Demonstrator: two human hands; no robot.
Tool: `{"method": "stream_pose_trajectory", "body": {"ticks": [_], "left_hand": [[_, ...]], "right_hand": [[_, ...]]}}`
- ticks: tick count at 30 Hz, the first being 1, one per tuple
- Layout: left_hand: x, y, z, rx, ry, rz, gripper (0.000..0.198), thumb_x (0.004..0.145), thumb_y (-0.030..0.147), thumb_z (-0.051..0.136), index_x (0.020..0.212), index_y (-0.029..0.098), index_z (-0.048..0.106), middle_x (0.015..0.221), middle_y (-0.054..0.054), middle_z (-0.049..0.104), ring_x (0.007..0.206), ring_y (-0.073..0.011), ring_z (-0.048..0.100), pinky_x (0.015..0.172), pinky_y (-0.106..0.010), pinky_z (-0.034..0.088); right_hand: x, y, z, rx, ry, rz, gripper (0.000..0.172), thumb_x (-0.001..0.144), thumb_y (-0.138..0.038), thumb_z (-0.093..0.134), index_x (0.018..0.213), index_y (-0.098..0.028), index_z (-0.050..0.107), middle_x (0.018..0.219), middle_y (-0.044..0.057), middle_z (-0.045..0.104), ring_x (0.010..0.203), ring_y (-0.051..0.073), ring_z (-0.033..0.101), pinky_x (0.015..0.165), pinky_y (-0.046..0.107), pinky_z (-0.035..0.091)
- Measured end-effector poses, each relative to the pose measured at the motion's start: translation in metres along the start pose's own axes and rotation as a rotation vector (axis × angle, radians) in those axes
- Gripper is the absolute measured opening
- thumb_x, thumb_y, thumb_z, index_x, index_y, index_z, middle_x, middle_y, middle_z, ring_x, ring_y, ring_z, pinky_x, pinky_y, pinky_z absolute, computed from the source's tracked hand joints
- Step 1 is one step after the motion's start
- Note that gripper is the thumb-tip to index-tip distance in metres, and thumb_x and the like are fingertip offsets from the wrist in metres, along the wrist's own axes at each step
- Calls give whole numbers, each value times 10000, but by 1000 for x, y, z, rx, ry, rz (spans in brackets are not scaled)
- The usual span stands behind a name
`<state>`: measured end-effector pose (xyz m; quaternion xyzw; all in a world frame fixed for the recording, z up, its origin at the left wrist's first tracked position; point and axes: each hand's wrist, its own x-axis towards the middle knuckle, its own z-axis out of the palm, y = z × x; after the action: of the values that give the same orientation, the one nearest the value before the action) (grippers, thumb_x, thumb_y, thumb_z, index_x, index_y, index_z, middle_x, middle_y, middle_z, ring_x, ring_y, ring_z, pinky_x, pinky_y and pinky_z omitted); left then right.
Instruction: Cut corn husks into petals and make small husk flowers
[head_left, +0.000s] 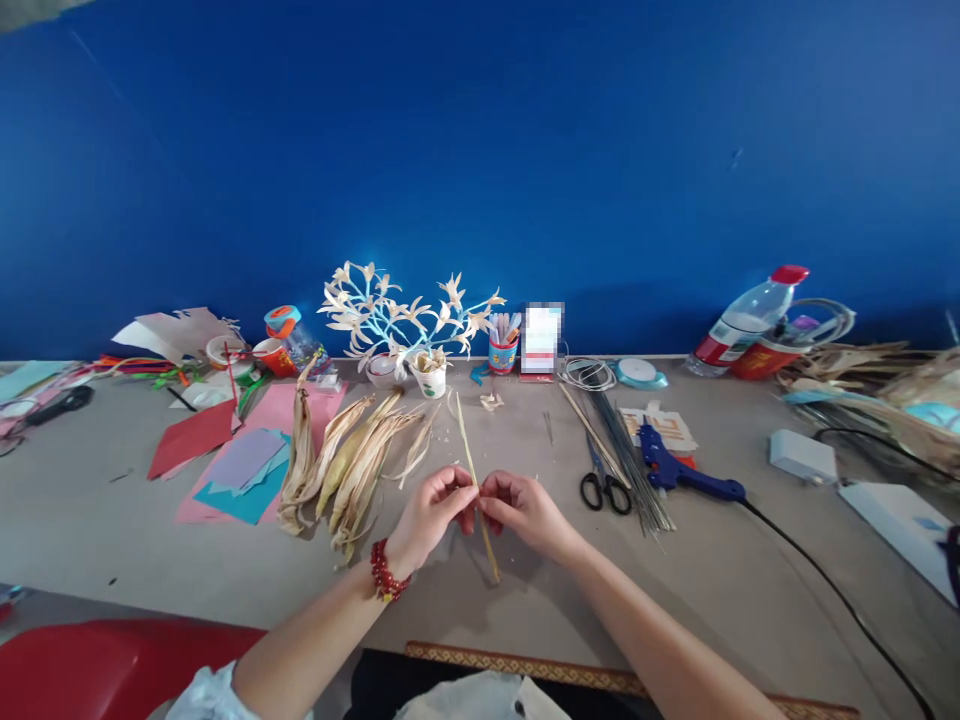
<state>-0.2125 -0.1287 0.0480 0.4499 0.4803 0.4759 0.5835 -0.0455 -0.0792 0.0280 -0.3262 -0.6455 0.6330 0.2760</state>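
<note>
A thin strip of dried corn husk [463, 430] slants over the table in front of me, its lower end pointing toward my body. My left hand [442, 502], with a red bead bracelet [388, 572] on the wrist, pinches it near the middle. Right beside it, the fingertips of my right hand [517, 508] close on the same strip, and both hands almost meet. Dried corn husks [367, 470] lie in a bunch left of my hands. Behind them stands a white cup [430, 380] with a branch of pale husk flowers [420, 318].
To the right lie black-handled scissors [606, 492], a bundle of dark wires [634, 465] and a blue glue gun [682, 472] with its cord. Coloured paper [247, 475] spreads at left. A tilted bottle [750, 318] and a pen cup [503, 352] stand near the blue wall.
</note>
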Motion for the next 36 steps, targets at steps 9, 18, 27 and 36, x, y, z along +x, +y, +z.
{"method": "stream_pose_trajectory", "body": {"ticks": [9,18,27,36], "left_hand": [[8,-14,-1,-121,-32,-45,232,822,376,659,784,174,551,598,56,561,470,-75,530,505,-195,408],[6,-16,-6,-67,-21,-6,299,818,411,673,779,179,488,616,66,497,479,-68,487,502,-198,362],[1,-17,-2,199,25,97,263,886,422,569,794,189,487,663,43,498,513,-93,505,506,-215,359],[-35,0,-90,1489,439,113,158,931,300,484,871,196,587,892,-81,641,774,-225,626,634,-286,405]], "right_hand": [[-2,-4,-1,96,29,57,249,792,-421,610,729,-189,547,594,-31,578,505,107,522,516,227,423],[-1,-5,3,87,-60,92,384,792,-532,667,735,-172,545,638,-9,603,532,105,518,531,229,412],[-2,-1,3,-18,-66,75,326,833,-480,626,748,-177,541,645,-22,577,519,94,493,512,218,392],[-2,4,1,-231,-6,58,226,856,-385,578,741,-195,531,606,-39,547,504,96,489,502,206,393]]}}
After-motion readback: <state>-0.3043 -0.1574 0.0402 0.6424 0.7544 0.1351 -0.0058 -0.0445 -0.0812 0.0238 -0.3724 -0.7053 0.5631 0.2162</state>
